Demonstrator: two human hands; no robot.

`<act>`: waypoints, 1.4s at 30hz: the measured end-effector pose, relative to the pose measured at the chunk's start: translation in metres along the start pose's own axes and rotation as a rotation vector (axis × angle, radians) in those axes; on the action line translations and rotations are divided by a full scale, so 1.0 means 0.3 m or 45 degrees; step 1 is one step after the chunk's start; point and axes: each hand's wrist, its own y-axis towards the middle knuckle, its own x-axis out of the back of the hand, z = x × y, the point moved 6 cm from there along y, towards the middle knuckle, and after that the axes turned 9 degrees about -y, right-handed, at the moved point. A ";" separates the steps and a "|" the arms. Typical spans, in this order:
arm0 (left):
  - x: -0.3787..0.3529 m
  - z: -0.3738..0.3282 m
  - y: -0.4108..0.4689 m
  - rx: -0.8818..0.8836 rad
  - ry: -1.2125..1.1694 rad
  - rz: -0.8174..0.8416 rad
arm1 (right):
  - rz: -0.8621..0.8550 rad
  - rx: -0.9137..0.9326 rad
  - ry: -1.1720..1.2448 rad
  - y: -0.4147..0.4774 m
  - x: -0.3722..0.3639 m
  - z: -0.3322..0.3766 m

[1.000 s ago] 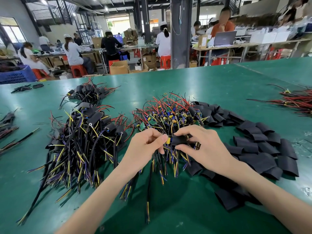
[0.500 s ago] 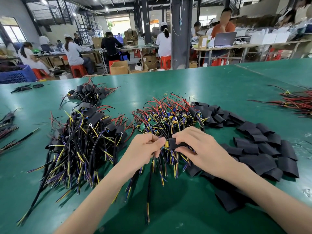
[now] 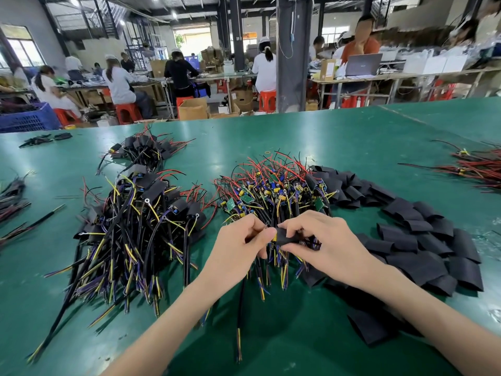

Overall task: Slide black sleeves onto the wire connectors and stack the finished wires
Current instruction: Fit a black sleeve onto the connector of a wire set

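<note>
A big sleeved pile (image 3: pixel 135 213) sits finished; the bare wires (image 3: pixel 276 185) wait. Her right hand (image 3: pixel 328 240) pinches a black sleeve (image 3: pixel 287 238), her left hand (image 3: pixel 238 248) pinches the connector.

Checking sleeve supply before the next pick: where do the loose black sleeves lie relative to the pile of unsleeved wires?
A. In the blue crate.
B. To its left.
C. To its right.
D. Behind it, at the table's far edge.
C: the loose black sleeves spread over the green table on the right of the unsleeved wire pile, beside the right hand.
</note>
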 end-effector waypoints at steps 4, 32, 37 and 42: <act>0.001 -0.010 0.004 -0.028 0.032 0.076 | 0.021 -0.091 0.130 0.008 0.012 -0.010; 0.007 0.045 0.013 0.155 -0.213 0.083 | 0.291 -0.356 -0.413 0.001 -0.037 -0.048; -0.009 0.036 0.005 0.067 -0.123 0.052 | 0.336 -0.429 -0.593 -0.006 -0.061 -0.040; -0.025 0.020 -0.002 0.024 -0.185 0.017 | 0.378 -0.486 -0.623 -0.014 -0.071 -0.033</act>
